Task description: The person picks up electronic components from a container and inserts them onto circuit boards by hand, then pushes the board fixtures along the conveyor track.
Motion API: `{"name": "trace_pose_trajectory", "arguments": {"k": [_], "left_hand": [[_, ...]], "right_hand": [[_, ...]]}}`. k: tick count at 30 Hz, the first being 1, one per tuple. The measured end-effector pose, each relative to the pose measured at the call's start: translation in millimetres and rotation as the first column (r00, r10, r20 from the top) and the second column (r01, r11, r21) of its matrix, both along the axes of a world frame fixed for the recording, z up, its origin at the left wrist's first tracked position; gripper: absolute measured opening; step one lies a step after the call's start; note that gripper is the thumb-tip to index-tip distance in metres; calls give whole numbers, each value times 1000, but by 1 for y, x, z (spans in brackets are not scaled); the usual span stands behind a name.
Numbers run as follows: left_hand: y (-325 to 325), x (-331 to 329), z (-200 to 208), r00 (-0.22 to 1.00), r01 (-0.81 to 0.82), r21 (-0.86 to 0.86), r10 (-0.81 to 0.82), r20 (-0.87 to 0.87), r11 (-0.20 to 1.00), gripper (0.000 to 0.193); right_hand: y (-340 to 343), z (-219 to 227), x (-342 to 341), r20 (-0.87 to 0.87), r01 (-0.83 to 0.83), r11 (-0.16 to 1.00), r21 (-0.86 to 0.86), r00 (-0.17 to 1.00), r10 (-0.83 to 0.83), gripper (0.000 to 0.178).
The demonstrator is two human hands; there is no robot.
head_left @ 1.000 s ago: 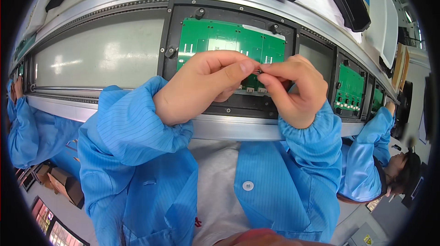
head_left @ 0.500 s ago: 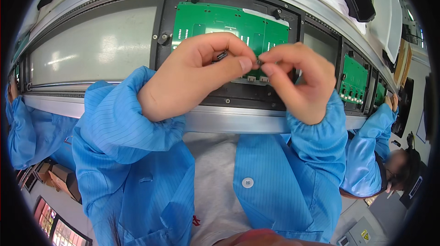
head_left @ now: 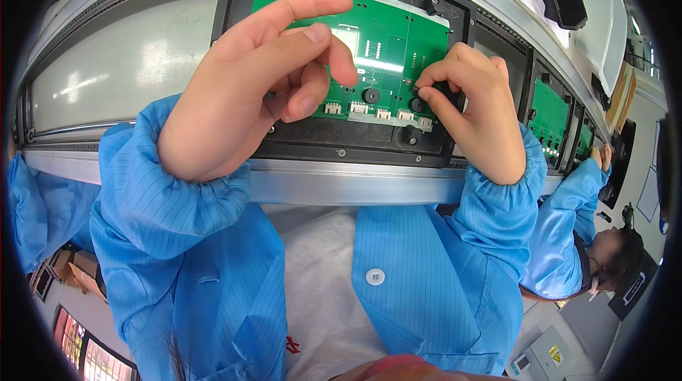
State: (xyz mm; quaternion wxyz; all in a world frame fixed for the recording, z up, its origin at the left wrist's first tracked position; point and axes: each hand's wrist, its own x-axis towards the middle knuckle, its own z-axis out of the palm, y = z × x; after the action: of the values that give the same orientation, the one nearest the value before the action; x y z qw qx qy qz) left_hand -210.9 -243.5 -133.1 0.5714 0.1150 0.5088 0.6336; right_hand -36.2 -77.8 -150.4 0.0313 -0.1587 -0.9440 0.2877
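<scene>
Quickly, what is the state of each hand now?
Left hand: half open, holding nothing visible.
Right hand: fingertips pinched on a small black part at the green circuit board.

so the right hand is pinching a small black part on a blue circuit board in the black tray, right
Not quite: the circuit board is green, not blue, as the head view shows. The rest holds: the right hand pinches a small black part on it, in the black tray.

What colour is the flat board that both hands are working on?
The circuit board is green, sitting in a black frame; the head view shows it clearly.
</scene>
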Motion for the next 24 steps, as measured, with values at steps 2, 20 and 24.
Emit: {"name": "trace_pose_trajectory", "arguments": {"k": [2, 20, 24], "left_hand": [[-1, 0, -2, 1000, 16, -12, -16, -15, 1000, 29], [-5, -4, -8, 999, 29, 28, -29, -27, 999, 24], [-5, -5, -9, 999, 25, 32, -24, -26, 999, 24]], "right_hand": [[-1, 0, -1, 26, 2, 1000, 7, 1000, -2, 10], [-5, 0, -1, 58, 9, 995, 98, 998, -14, 11], [-8, 0, -2, 52, 41, 992, 121, 998, -47, 8]]}}
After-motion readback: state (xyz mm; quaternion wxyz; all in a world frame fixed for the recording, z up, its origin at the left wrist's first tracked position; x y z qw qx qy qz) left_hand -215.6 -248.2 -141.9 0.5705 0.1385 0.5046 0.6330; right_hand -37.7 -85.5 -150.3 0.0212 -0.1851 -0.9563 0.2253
